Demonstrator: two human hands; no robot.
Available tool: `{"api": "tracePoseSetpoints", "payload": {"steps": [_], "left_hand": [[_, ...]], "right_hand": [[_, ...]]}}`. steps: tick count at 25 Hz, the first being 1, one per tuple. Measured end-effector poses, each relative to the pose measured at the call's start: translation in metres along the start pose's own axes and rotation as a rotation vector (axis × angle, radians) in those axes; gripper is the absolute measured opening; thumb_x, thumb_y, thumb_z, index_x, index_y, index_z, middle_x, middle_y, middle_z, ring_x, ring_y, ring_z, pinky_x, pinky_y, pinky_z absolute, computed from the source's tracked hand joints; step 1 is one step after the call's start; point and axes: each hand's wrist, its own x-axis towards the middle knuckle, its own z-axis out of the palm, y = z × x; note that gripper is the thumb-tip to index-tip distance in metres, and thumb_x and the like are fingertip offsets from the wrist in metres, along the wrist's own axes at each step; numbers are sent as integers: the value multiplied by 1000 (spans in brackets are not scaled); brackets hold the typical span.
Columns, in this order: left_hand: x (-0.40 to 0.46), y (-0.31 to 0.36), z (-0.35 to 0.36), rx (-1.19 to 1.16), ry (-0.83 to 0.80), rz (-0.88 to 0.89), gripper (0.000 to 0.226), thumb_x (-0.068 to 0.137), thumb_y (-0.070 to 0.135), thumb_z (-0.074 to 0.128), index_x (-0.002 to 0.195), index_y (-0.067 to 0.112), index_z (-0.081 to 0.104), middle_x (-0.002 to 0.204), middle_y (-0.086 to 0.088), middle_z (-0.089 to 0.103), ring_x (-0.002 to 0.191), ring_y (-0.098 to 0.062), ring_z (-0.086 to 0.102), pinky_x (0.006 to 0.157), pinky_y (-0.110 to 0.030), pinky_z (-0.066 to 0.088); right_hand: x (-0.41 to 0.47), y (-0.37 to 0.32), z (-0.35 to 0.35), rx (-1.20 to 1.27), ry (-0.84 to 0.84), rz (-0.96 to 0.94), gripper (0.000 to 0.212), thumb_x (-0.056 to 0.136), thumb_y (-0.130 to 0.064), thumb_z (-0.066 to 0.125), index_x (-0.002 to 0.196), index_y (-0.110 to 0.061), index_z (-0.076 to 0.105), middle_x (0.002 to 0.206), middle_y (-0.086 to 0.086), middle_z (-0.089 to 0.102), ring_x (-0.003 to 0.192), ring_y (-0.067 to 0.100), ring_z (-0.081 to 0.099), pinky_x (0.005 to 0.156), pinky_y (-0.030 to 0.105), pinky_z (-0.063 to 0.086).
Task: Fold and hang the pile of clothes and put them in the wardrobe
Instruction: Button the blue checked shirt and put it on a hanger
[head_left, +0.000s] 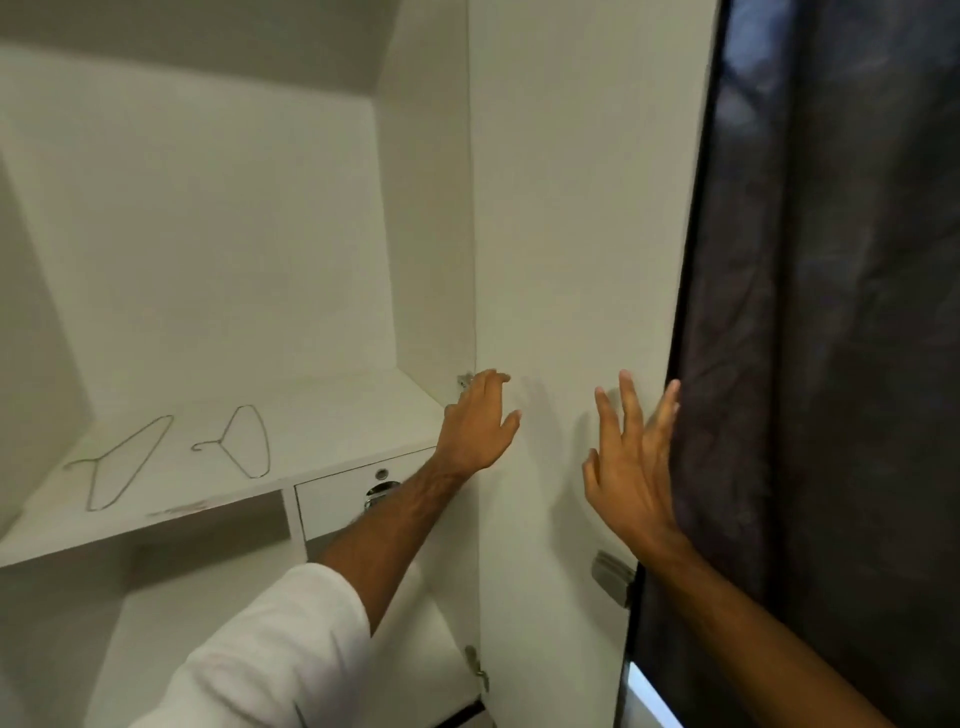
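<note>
- Reaching forward, the left hand (480, 423) lies against the inner face of the open wardrobe door (576, 234), close to its hinged edge; the fingers are nearly straight and slightly spread, holding nothing.
- The right hand (631, 470) is up beside it, fingers straight and fanned, palm toward the same door near its free edge. Whether the palm actually touches the panel I cannot tell. Its fingertips sit just beside a dark curtain (831, 364), which hangs along the door's outer edge.
- A white sleeve (270, 644) covers the left upper forearm; the right arm is bare.
- A small metal hinge (464, 382) shows just past the left fingertips, where door meets wardrobe (218, 218) wall. Another hinge (477, 667) sits lower down, and a grey fitting (613, 577) is on the door's free edge below the right wrist.
- Inside, a white shelf (322, 441) carries two wire hangers lying flat: the left hanger (119, 462) and the right hanger (241, 441), apart from each other and well left of the hands.
- Below the shelf's front edge is a drawer (348, 493) with a round lock and a metal pull (partly hidden by the left forearm); an open compartment lies to its left.
- Above the shelf the white walls enclose a tall hanging bay.
- No clothes are in view.
</note>
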Motion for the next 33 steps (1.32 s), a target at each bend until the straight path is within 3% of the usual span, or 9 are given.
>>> {"api": "tracePoseSetpoints", "payload": {"steps": [3,7,13,17,20,23,26,31,33], "left_hand": [[-13,-81,-16,103,-37,-133,40,100,34,52,136,18,48,147,-3,40,126,-28,50,101,-50,41],[-42,-211,-40,165,-82,-332,29,100,27,50,128,20,55,143,-3,44,125,-27,50,103,-48,39],[-63,-383,-95,177,-37,-452,29,97,16,51,124,18,58,139,-4,49,123,-25,52,102,-43,42],[-68,-475,-99,145,-101,-513,38,100,25,54,137,16,51,147,-6,47,132,-25,47,110,-39,39],[-69,-517,-82,181,-184,-467,46,104,35,46,145,14,45,154,-10,43,143,-26,38,121,-46,29],[-59,-531,-78,147,-159,-412,31,104,36,45,126,16,53,130,-5,56,119,-21,50,112,-44,37],[-53,-537,-76,116,-110,-379,21,102,38,51,108,17,53,107,5,48,97,-15,45,92,-34,41],[-48,-545,-78,19,-39,-406,27,98,30,61,116,13,52,123,-5,51,105,-19,54,94,-35,49],[-47,-544,-79,6,-20,-412,36,97,30,64,124,9,51,132,-8,50,115,-22,53,96,-31,45]], "right_hand": [[9,-20,20,10,39,-76,84,78,-14,66,156,-9,35,169,15,5,151,52,-9,121,67,-3],[24,-112,83,62,-118,-601,82,73,-13,68,152,-10,44,168,15,15,156,36,3,122,66,5],[75,-321,171,407,-440,-677,62,92,-24,58,151,-14,42,166,11,24,157,29,10,123,48,-10],[103,-433,219,551,-582,-620,60,101,-30,54,155,-12,34,165,10,25,155,27,15,126,46,1],[111,-491,255,624,-726,-538,64,103,-35,53,158,-12,29,166,10,25,153,25,20,126,42,10],[110,-517,285,633,-830,-508,60,105,-41,48,156,-12,34,164,11,30,151,26,27,125,41,19],[108,-514,297,656,-758,-544,53,104,-44,48,146,-11,48,149,10,48,136,26,46,114,36,36],[83,-477,279,682,-671,-703,73,99,-66,32,142,-10,52,133,5,53,118,21,52,98,33,48],[70,-458,272,685,-600,-770,66,100,-62,41,141,-11,54,131,4,56,116,20,54,95,32,50]]}}
